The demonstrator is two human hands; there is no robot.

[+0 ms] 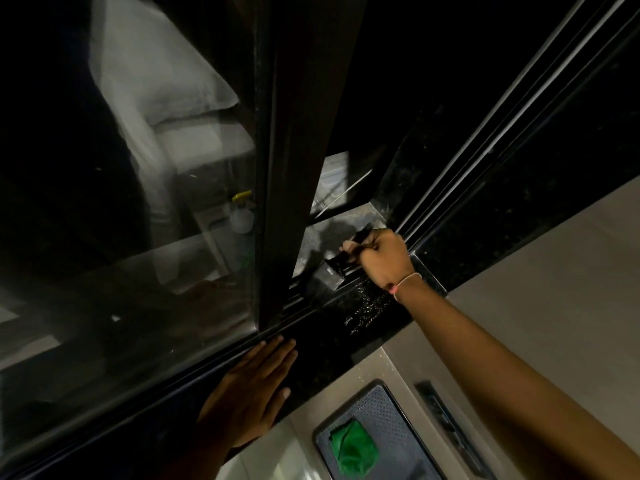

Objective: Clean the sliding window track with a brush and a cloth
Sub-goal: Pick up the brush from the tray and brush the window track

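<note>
My right hand (379,256) is closed around a dark brush (341,263) whose head rests in the window track (311,292) near the track's right end, by the frame corner. My left hand (258,382) lies flat with fingers spread on the black granite sill (332,337), fingertips touching the track's near rail. A green cloth (353,448) lies crumpled on a perforated grey tray (388,417) below the sill. The dark sliding sash (291,161) stands to the left of the brush.
Water drops or specks (367,310) glint on the sill beside my right wrist. A spray bottle with a yellow nozzle (241,209) shows behind the glass pane (121,202). A beige wall (554,271) runs below and right of the sill.
</note>
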